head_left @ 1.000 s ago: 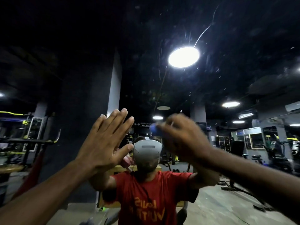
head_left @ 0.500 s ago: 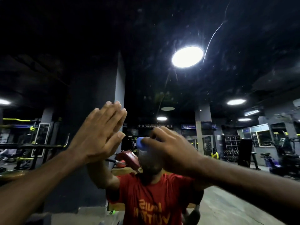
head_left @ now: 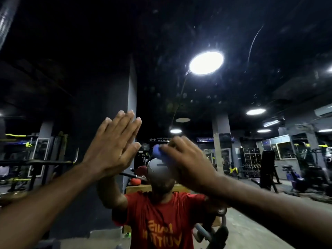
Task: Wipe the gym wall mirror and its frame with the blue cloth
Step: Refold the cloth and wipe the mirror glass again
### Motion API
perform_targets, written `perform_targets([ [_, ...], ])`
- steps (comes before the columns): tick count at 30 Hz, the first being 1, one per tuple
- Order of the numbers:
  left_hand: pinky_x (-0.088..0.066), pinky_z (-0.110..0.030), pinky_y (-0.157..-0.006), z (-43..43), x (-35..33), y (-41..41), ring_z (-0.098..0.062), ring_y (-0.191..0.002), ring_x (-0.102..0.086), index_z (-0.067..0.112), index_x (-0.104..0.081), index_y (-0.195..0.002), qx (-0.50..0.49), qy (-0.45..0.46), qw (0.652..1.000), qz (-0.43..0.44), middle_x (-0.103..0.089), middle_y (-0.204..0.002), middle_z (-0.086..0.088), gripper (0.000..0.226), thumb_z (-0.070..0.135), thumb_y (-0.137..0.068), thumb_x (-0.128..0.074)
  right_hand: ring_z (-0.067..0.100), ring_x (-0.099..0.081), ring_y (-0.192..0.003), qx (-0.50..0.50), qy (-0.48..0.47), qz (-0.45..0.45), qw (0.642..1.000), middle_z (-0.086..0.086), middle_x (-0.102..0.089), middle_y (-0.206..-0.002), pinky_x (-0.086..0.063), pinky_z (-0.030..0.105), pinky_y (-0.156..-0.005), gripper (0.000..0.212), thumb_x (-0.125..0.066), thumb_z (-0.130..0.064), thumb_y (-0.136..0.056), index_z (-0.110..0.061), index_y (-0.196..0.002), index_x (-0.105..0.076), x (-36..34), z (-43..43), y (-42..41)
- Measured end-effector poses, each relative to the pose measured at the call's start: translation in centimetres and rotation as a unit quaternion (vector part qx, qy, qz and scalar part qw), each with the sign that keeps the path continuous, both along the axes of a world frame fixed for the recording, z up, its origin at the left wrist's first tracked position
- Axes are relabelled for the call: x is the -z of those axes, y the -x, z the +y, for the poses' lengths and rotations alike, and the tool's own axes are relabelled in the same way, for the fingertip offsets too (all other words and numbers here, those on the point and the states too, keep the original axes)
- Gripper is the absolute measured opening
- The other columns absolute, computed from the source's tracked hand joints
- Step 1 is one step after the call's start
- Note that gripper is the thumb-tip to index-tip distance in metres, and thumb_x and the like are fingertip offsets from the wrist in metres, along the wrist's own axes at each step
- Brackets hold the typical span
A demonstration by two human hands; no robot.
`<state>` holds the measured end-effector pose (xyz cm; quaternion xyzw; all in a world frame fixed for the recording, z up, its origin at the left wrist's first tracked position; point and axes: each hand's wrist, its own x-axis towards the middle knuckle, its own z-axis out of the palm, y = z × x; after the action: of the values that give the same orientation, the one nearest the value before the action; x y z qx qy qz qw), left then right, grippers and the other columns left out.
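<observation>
The wall mirror (head_left: 179,42) fills the whole view, its glass speckled with spots and a curved streak at upper right. My left hand (head_left: 113,148) lies flat against the glass with straight fingers, left of centre. My right hand (head_left: 186,162) presses the blue cloth (head_left: 157,152) to the mirror at centre; only a small bunched corner of cloth shows past my fingers. The reflection shows a person in a red shirt with a grey headset directly behind my hands. No edge of the mirror's frame is in view.
Reflected in the glass are a dark ceiling with a bright round lamp (head_left: 206,62), a grey pillar (head_left: 132,105), gym machines (head_left: 269,168) at right and racks (head_left: 36,159) at left, and a concrete floor.
My right hand with the cloth slid left across the glass, then slightly right and up again. My left hand stayed flat on the mirror, shifting only a little.
</observation>
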<state>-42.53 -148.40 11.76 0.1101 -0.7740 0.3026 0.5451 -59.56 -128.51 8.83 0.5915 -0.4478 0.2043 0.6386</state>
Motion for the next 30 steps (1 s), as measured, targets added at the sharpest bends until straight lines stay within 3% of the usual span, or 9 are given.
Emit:
perform_targets([
  [3, -0.007, -0.049, -0.127, -1.5, 0.0, -1.6, -0.015, -0.158, 0.005, 0.026, -0.009, -0.163, 0.011, -0.011, 1.0, 0.015, 0.0, -0.171, 0.002, 0.074, 0.059, -0.099, -0.025, 0.02, -0.054, -0.085, 0.031, -0.023, 0.042, 0.998, 0.006, -0.058, -0.102, -0.049, 0.035, -0.064, 0.034, -0.068, -0.028, -0.09, -0.018, -0.121, -0.055, 0.7, 0.0, 0.4],
  [5, -0.007, -0.049, -0.127, -3.2, -0.2, -3.3, -0.015, -0.158, 0.004, 0.027, -0.01, -0.163, 0.007, -0.024, 0.999, 0.036, -0.001, -0.171, 0.003, 0.074, 0.06, -0.098, -0.025, 0.023, -0.054, -0.079, 0.035, 0.043, 0.031, 0.998, 0.009, -0.06, -0.096, -0.046, 0.035, -0.059, 0.029, -0.06, -0.032, -0.092, -0.018, -0.118, -0.057, -2.0, 0.8, 0.3],
  [9, -0.012, -0.052, -0.126, -5.8, -0.6, -5.5, -0.018, -0.158, 0.0, 0.027, -0.011, -0.163, -0.01, 0.0, 1.0, 0.016, -0.003, -0.172, 0.001, 0.075, 0.061, -0.098, -0.026, 0.031, -0.053, -0.086, 0.05, 0.219, -0.137, 0.965, 0.013, -0.056, -0.096, -0.037, 0.032, -0.063, 0.04, -0.051, -0.044, -0.09, -0.017, -0.113, -0.07, -9.9, 1.6, 0.3],
  [13, -0.013, -0.051, -0.125, -6.9, -0.6, -5.8, -0.02, -0.158, -0.002, 0.024, -0.015, -0.163, -0.002, 0.012, 1.0, 0.002, -0.006, -0.171, -0.002, 0.076, 0.061, -0.097, -0.028, 0.026, -0.047, -0.091, 0.023, 0.267, -0.229, 0.936, 0.011, -0.052, -0.098, -0.032, 0.029, -0.069, 0.05, -0.043, -0.048, -0.087, -0.017, -0.117, -0.068, -10.5, -2.0, -2.2],
  [17, -0.009, -0.048, -0.126, -7.8, -0.4, -6.0, -0.021, -0.158, -0.004, 0.023, -0.019, -0.162, 0.02, 0.022, 1.0, 0.0, -0.007, -0.171, -0.004, 0.075, 0.059, -0.098, -0.03, 0.017, -0.045, -0.084, 0.022, 0.135, -0.101, 0.985, 0.006, -0.053, -0.094, -0.035, 0.028, -0.059, 0.026, -0.065, -0.023, -0.09, -0.013, -0.114, -0.065, -4.5, -5.8, -5.7],
  [22, -0.014, -0.052, -0.125, -9.7, 0.6, -7.9, -0.023, -0.158, -0.005, 0.022, -0.019, -0.163, 0.015, 0.03, 0.999, -0.02, -0.008, -0.171, -0.005, 0.076, 0.059, -0.098, -0.032, 0.014, -0.051, -0.091, 0.047, -0.073, 0.029, 0.996, 0.006, -0.06, -0.103, -0.046, 0.021, -0.069, 0.036, -0.051, -0.042, -0.094, -0.02, -0.123, -0.055, 0.9, -7.1, -7.7],
  [25, -0.014, -0.053, -0.124, -11.4, 1.7, -9.6, -0.023, -0.158, -0.003, 0.022, -0.018, -0.163, 0.009, 0.018, 1.0, -0.007, -0.006, -0.171, -0.006, 0.076, 0.058, -0.098, -0.033, 0.021, -0.052, -0.084, 0.045, 0.03, -0.018, 0.998, 0.01, -0.057, -0.099, -0.05, 0.034, -0.062, 0.033, -0.057, -0.035, -0.093, -0.015, -0.119, -0.062, -3.9, -6.2, -6.9],
  [28, -0.009, -0.051, -0.125, -12.3, 2.5, -10.3, -0.023, -0.158, -0.001, 0.024, -0.015, -0.163, 0.017, -0.009, 1.0, 0.016, -0.004, -0.172, -0.004, 0.076, 0.058, -0.098, -0.034, 0.024, -0.048, -0.087, 0.043, 0.207, -0.178, 0.961, 0.007, -0.046, -0.096, -0.035, 0.029, -0.063, 0.032, -0.055, -0.032, -0.093, -0.011, -0.116, -0.065, -10.1, -5.0, -6.0],
  [30, -0.009, -0.051, -0.126, -12.4, 2.7, -10.5, -0.023, -0.158, -0.002, 0.025, -0.014, -0.163, 0.023, -0.019, 0.999, 0.028, -0.004, -0.172, -0.004, 0.076, 0.058, -0.098, -0.034, 0.029, -0.051, -0.09, 0.031, 0.252, -0.244, 0.936, 0.007, -0.045, -0.097, -0.027, 0.028, -0.068, 0.027, -0.059, -0.026, -0.093, -0.012, -0.115, -0.064, -11.4, -6.0, -6.6],
])
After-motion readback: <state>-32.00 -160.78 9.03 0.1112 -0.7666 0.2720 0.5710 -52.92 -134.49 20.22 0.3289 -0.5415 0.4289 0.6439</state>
